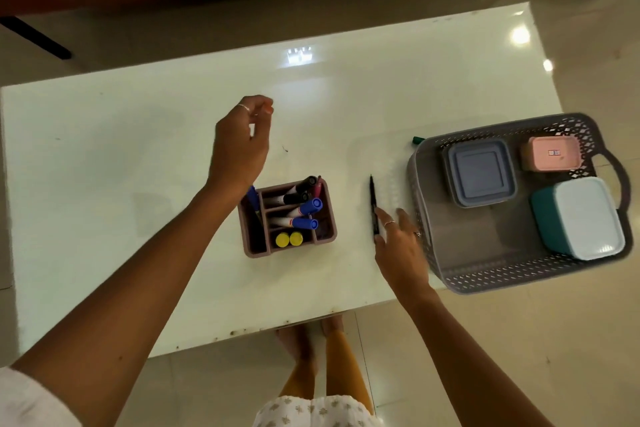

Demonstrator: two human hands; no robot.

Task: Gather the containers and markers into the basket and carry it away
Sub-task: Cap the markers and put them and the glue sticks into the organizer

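Hands empty: left hand (242, 142) loosely curled above the surface (104, 184), right hand (398, 246) spread, fingertips touching black pen (373, 204) beside basket (429, 253)

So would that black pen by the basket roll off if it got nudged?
Probably: the pen looks slim and round, lying flat on a glossy table. It seems stiff and light, so the right hand beside it should lift it easily.
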